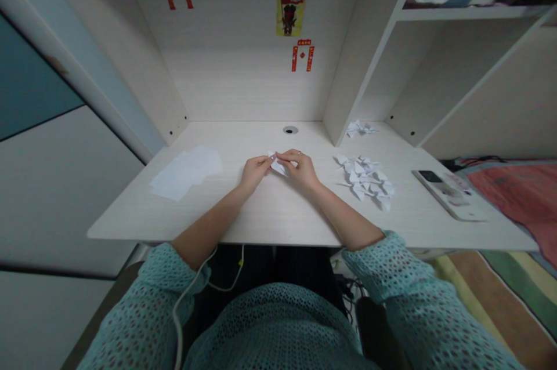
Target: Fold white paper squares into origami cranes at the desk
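— How do our hands sit?

— Both forearms reach straight out over the desk (278, 219), wrists low. Our left hand (255, 171) pinches the left edge of a small folded white paper (278, 166) between thumb and fingertips; our right hand (301, 170) curls over its right side, fingers clenched on it.

— And the paper itself?

— Mid-desk, at twelve o'clock from our body, held just above the surface between the two hands.

— What lies round it?

— At three o'clock a heap of folded paper shapes (366, 178), beyond that a remote control (448, 193). At nine o'clock, flat white sheets (186, 171). A cable hole (290, 130) sits further off at twelve.
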